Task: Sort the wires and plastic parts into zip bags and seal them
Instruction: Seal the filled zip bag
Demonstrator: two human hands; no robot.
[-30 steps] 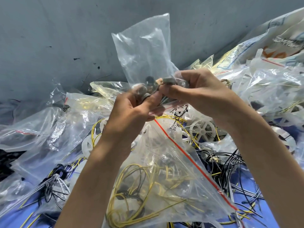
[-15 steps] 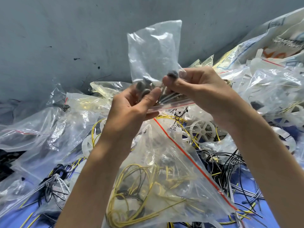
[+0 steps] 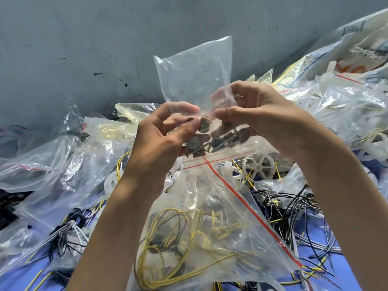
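Left hand pinches the raised small zip bag at its 9 o'clock side, right hand at 3 o'clock. The film is likely thin, limp and slippery. Dark parts sag toward the stiffer zip strip at 6 o'clock, probably the best place to grip.

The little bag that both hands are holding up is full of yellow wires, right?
No. The head view shows the little bag held up by the left hand and right hand holds small dark parts. The yellow wires sit in the bigger bag below.
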